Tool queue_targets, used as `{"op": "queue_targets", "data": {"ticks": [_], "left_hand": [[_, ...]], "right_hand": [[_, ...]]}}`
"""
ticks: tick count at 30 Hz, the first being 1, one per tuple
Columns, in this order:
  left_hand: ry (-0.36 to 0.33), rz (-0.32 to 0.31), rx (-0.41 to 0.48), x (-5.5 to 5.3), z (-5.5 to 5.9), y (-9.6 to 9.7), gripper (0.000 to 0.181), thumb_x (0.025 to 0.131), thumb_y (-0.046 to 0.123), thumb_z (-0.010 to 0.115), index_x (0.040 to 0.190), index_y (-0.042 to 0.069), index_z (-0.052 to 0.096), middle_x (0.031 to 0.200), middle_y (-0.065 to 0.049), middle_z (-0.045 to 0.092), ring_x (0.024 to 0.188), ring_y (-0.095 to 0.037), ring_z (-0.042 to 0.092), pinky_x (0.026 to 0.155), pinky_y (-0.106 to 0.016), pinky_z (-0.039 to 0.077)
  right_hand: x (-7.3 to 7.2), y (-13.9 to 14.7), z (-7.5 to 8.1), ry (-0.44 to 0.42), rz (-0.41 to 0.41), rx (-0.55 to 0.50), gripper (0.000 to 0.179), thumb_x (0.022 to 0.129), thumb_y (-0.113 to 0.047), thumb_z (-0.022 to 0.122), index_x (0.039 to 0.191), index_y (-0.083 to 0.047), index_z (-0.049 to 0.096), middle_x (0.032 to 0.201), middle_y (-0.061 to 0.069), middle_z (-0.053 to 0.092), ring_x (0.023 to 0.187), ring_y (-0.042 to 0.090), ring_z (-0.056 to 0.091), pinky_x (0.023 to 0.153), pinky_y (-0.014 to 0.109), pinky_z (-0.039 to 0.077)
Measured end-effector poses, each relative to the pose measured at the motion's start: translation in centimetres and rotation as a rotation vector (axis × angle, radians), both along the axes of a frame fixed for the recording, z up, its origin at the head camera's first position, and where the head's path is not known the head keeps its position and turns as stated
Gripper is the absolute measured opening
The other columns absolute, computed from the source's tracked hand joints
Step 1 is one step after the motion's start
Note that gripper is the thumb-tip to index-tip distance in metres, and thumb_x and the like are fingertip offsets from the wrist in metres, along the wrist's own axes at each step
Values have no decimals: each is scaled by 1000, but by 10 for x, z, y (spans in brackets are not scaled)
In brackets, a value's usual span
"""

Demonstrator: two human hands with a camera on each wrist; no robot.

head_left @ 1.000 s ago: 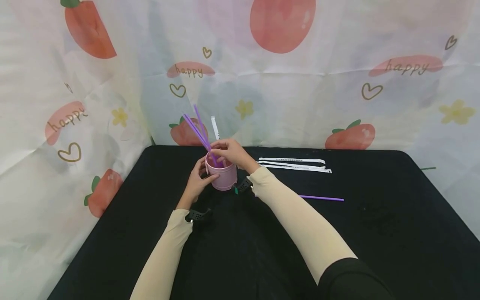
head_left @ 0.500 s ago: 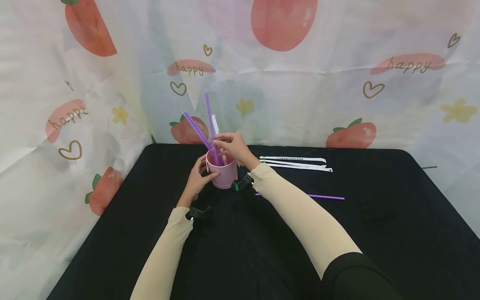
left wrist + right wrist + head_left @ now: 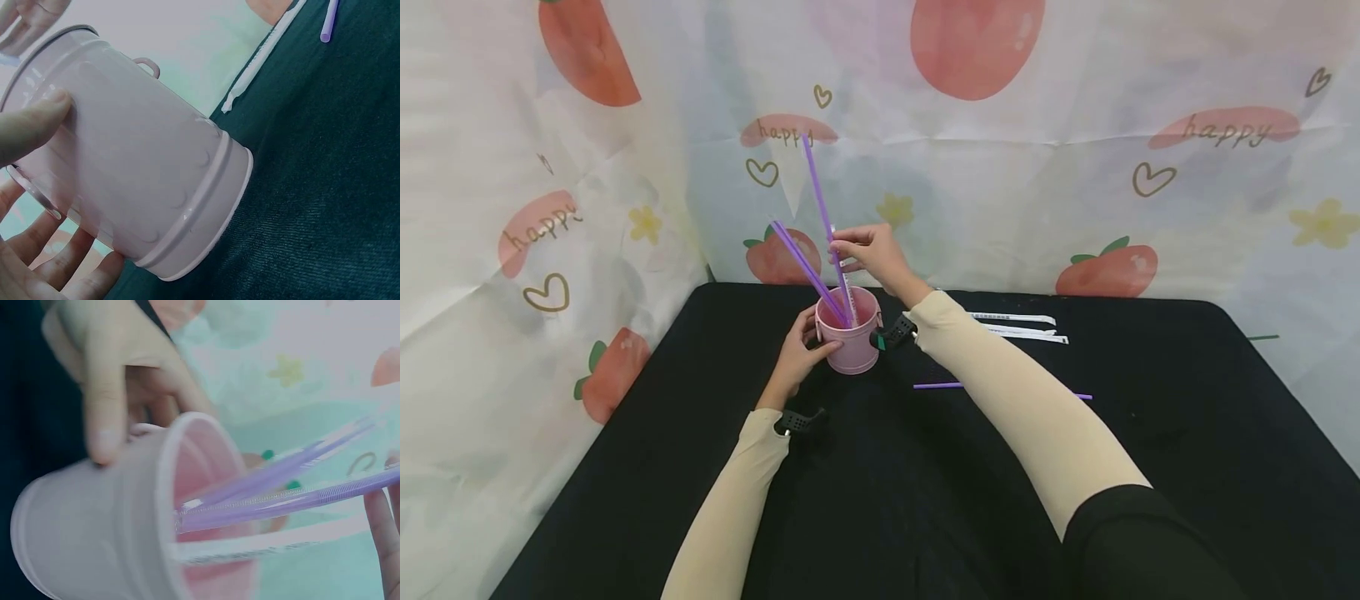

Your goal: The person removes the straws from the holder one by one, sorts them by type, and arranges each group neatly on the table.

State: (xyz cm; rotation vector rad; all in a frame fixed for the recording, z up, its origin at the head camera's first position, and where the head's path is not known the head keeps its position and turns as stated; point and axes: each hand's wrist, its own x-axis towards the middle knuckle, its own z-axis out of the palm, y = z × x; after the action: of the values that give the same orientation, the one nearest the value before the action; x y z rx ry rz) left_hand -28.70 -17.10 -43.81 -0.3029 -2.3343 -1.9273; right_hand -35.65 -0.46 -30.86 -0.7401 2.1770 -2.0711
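My left hand (image 3: 793, 358) holds a small pink bucket (image 3: 853, 354) from its left side, thumb on the front and the other fingers round by its side handle. The bucket stands on the black cloth. Between thumb and fingertips, my right hand (image 3: 880, 258) pinches a long purple straw (image 3: 817, 183) above the rim; its lower end is still inside the bucket. Other purple straws (image 3: 801, 262) lean to the left out of the bucket. A white paper-wrapped straw (image 3: 281, 544) also stands in it, partly behind the pinched straw in the head view.
Several white paper-wrapped straws (image 3: 1026, 333) lie at the back of the black table, right of the bucket. Nearer, a loose purple straw (image 3: 936, 386) lies partly under my right forearm in the head view. A printed curtain (image 3: 1000, 200) hangs behind the table.
My right hand has moved up from the bucket's rim, raising the pinched purple straw well above the other straws. The left hand keeps its hold on the bucket.
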Motion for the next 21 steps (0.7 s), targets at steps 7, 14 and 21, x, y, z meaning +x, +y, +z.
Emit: {"op": "queue_targets", "data": {"ticks": [7,14,21], "left_hand": [[-17,-2,-16,15,22,5,70,84,1,66,143,-1,30,139,-26,41,128,-40,41,110,-50,32],[-23,-6,-12,16,23,5,70,84,4,68,143,1,31,140,-25,40,130,-39,39,112,-49,30],[-27,-5,-20,17,24,5,70,84,4,67,143,0,30,141,-25,39,131,-39,38,112,-50,30]], "right_hand": [[-4,14,36,40,10,-37,25,87,-4,63,108,10,65,80,3,72,70,11,69,70,36,58],[-1,41,57,68,9,69,24,86,-5,65,106,9,66,80,5,73,71,10,69,67,32,58],[2,79,54,95,46,254,24,86,-8,67,104,7,67,82,3,73,72,10,69,66,31,58]]}}
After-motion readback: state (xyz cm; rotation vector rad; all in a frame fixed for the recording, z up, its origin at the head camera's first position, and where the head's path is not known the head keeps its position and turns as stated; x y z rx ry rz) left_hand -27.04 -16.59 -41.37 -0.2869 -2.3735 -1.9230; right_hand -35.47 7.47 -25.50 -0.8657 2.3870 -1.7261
